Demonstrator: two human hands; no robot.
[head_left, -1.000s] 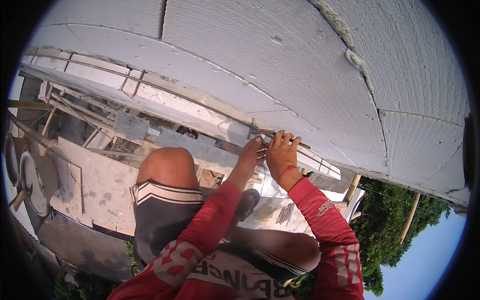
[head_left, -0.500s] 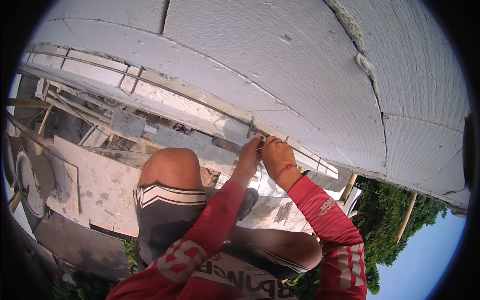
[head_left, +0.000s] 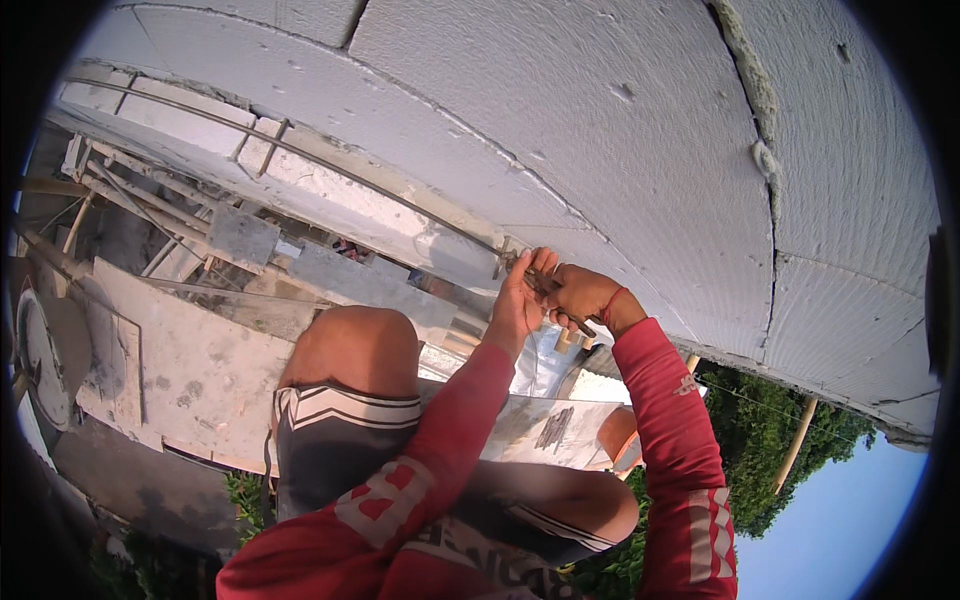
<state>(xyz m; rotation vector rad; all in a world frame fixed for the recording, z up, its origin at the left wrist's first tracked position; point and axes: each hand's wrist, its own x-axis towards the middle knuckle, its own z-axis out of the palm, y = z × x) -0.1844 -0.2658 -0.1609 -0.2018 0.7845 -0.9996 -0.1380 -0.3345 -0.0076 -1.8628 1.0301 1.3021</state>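
Observation:
Ahead of me my right hand (head_left: pixel 585 295), with a red cord on the wrist, is closed round a dark metal pincer-like tool (head_left: pixel 580 325), one handle showing below the fingers. My left hand (head_left: pixel 522 305) sits beside it, fingers bent and pinched at a thin wire or the bar's junction; exactly what they grip is partly hidden. A long steel rebar (head_left: pixel 365 181) with short cross bars (head_left: pixel 272 148) runs along a white block ledge (head_left: pixel 330 195) and ends out of sight near my hands. Both sleeves are red.
A white block wall (head_left: pixel 550 90) rises at the top. Below are bamboo and timber scaffolding (head_left: pixel 160 215), stained boards (head_left: pixel 200 370), a round bucket (head_left: pixel 45 350) at left, my bent knees, and trees (head_left: pixel 760 430) with a bamboo pole (head_left: pixel 795 445) at right.
My right hand has turned, bringing the tool's handle downward, and both hands have shifted slightly up. The view has tilted a little, so the wall and scaffolding sit higher.

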